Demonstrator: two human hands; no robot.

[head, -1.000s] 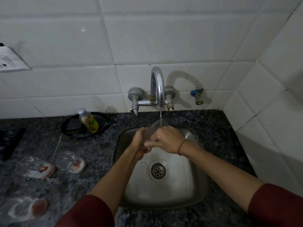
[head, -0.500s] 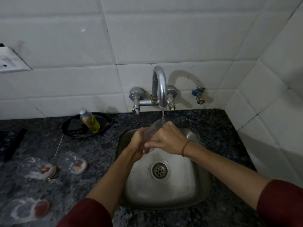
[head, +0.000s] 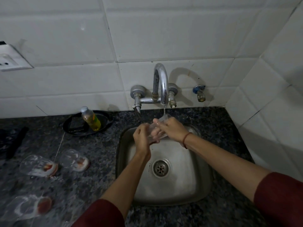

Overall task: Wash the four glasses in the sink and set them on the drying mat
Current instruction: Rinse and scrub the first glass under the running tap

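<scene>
Both hands hold a clear glass (head: pixel 158 130) over the steel sink (head: pixel 185 182), tilted with its mouth under the tap's thin stream of water. My left hand (head: pixel 142 138) grips its base. My right hand (head: pixel 172 129) wraps its upper side, fingers reaching in at the rim. Three other glasses lie on their sides on the dark counter at the left, each with reddish residue at the bottom: one (head: pixel 38 165), a second (head: pixel 74 160), and a third (head: pixel 27 208) near the front edge.
A chrome tap (head: pixel 161 84) is mounted on the tiled wall, with a small blue valve (head: pixel 199 93) to its right. A bottle of yellow-green liquid (head: pixel 91 118) stands in a black pan (head: pixel 72 128) behind the glasses. A socket (head: pixel 11 58) is on the wall at left.
The glass has been raised a little closer to the spout and my right hand's fingers have shifted on its rim. The three glasses on the counter have not moved.
</scene>
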